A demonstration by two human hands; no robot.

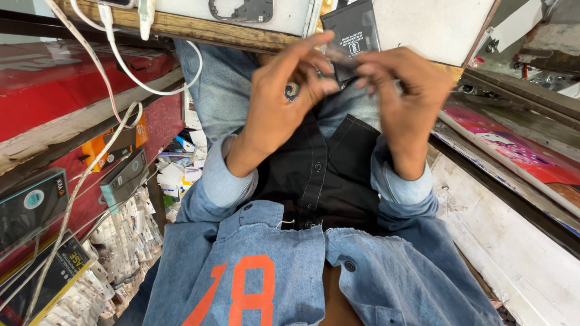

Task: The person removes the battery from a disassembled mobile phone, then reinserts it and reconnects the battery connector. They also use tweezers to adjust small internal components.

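Over at nine o'clock a red shelf (54,90) runs along the side, with dark boxed goods (30,205) stacked below it and an orange packet (115,142) tucked in above a grey box (124,175). White cables (115,90) hang off the wooden bench edge (199,29) at eleven o'clock and trail down past the shelf; one loops close by the person's left forearm. Down at seven o'clock small white packets (127,241) lie in a heap.

The left hand (281,99) is raised near the middle, its fingertips (323,57) pinched together on the near end of a thin dark strip (341,55). At twelve o'clock, just behind both hands, a black phone battery (351,30) lies on a white board (435,24) atop the bench, and a phone back frame (241,9) rests at eleven o'clock. The strip sits between the two hands, just in front of the battery; whether it touches the battery I cannot tell.

The right hand (405,90) has its fingers curled in and closed on the other end of the strip, the two hands almost touching. Both hover over the lap, above a black shirt (320,175) and a denim jacket (272,265).

At three o'clock a pink printed sheet (513,148) lies on a counter, a dark rail running beside it, and a white panel (513,241) at four o'clock. Free room is narrow, between shelf and rail.
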